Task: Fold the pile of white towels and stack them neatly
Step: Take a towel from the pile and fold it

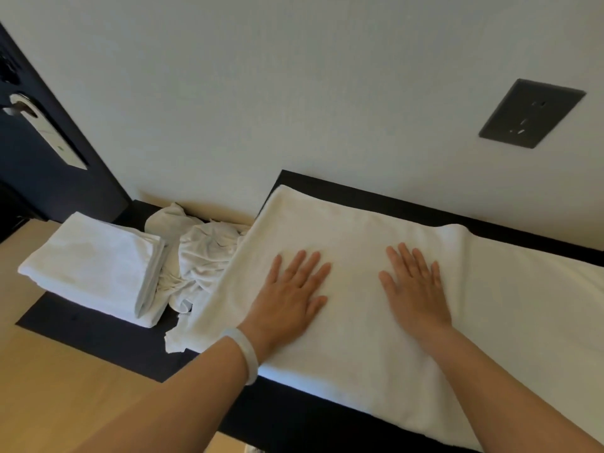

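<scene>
Nearest: both forearms reach in, a pale smooth bangle [243, 351] on the left wrist. Left hand [291, 289] and right hand [415, 286] lie palm-down side by side on the big towel [343, 361], fingers [302, 264] straight and spread wide, gripping nothing. Prob. this is to press the fold flat and push air out before the next fold, w/ weight spread over the doubled part. The towel is thick, soft terry w/ a fine nap and a rounded fold edge at its left end. It runs lengthwise along the dark matte tabletop [98, 331], and a single layer trails off to the right. Light wood [49, 387] shows lower left; whether floor or furniture, can't tell. Further left and back, the unfolded pile [202, 253] sits crumpled just beside the towel; it's thinner cloth w/ sharp creases, kept within reach. Beyond it, the folded stack [94, 263] sits square-edged and flat, set apart, likely so finished pieces don't mix w/ the rest. Behind is a plain pale wall [294, 76] w/ a dark socket plate [531, 114]. Far left, a dark door w/ a hanging tag [45, 132].
</scene>
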